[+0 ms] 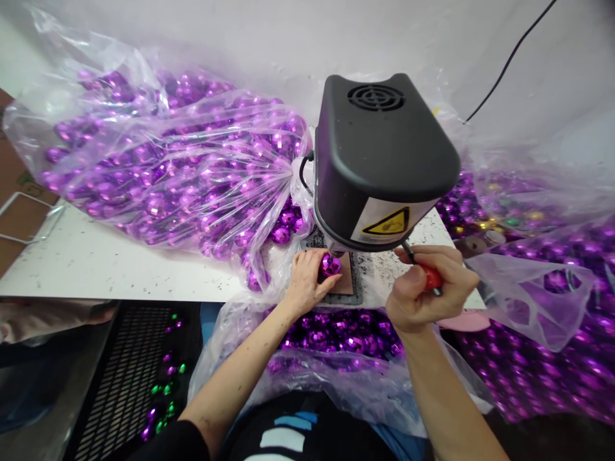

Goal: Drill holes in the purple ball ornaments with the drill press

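Note:
Under the head of a black drill press [384,153], a shiny purple faceted ball [331,264] sits on a small brown board [342,282]. My left hand [307,276] has its thumb and fingers around the ball, pressing it from the left and front. To the right of the press, my right hand [430,285] is wrapped around a lever with a red knob [432,277]. The press's lower end meets the top of the ball; the exact contact is hidden by the machine head.
A big clear bag of purple balls [182,166] lies left on the white table [120,256]. Another open bag of purple balls [341,333] rests at my lap. More bagged balls [548,358] fill the right. A black crate [125,378] stands below left. Dark shavings litter the tabletop.

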The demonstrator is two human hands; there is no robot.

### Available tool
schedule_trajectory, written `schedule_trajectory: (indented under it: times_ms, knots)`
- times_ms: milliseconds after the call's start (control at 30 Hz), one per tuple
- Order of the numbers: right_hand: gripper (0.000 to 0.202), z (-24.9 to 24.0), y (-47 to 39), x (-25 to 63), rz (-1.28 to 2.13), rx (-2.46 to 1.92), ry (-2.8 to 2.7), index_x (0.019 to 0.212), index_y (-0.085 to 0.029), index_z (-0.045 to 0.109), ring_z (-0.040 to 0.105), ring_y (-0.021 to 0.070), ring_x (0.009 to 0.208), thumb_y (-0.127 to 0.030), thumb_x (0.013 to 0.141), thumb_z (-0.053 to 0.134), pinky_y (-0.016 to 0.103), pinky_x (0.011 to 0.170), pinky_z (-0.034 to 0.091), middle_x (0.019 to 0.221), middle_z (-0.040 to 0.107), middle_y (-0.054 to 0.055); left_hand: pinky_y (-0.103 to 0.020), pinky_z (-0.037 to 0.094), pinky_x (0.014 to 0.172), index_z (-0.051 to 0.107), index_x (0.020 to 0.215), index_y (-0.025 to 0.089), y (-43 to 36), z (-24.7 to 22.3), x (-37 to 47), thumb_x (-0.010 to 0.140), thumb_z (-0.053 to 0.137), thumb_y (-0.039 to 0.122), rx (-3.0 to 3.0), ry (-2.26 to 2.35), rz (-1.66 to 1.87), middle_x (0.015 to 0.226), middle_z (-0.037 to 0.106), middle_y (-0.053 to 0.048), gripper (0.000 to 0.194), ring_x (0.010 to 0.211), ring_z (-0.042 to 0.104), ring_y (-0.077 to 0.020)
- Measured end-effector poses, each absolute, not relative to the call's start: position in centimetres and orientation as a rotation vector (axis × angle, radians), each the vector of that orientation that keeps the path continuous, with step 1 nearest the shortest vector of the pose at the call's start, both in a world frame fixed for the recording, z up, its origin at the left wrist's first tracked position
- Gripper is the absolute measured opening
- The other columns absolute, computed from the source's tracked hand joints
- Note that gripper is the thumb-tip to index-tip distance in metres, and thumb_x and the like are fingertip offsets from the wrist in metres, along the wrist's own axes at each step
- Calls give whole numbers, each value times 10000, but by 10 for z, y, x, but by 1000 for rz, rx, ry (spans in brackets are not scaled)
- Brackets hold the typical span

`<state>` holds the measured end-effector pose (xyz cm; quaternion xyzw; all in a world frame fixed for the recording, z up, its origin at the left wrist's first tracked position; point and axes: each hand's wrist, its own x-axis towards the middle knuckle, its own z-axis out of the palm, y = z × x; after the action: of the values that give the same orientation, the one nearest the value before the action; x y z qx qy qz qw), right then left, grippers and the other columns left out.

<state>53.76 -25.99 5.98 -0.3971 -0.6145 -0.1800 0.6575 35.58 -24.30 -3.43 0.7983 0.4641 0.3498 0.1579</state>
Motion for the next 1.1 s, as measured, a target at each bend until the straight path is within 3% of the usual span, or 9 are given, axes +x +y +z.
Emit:
schedule_trajectory:
  times_ms: [567,967,1100]
  knots:
    - [202,32,-263,527,-382,-935,-1293,1130,-240,567,623,181,702,-277,938,516,396,714,471,760,588,3,-439,399,1065,523,1287,182,-245,-34,357,936,671,417,2251,1337,1012,1278,645,-128,448,1196,577,-274]
    - [207,4,-261,526,-291,-929,-1309,1109,-209,536,622,152,719,-216,903,517,333,675,496,806,593,-2,-444,410,1043,540,1264,190,-246,-37,357,924,685,431,2256,1366,985,1198,643,-114,442,1149,582,-275]
    - [166,21,-263,527,-305,-907,-1297,1075,-203,553,581,118,660,-236,917,519,294,650,465,773,564,-20,-442,408,1054,540,1279,185,-245,-38,357,923,687,425,2257,1356,997,1217,641,-115,454,1157,579,-270]
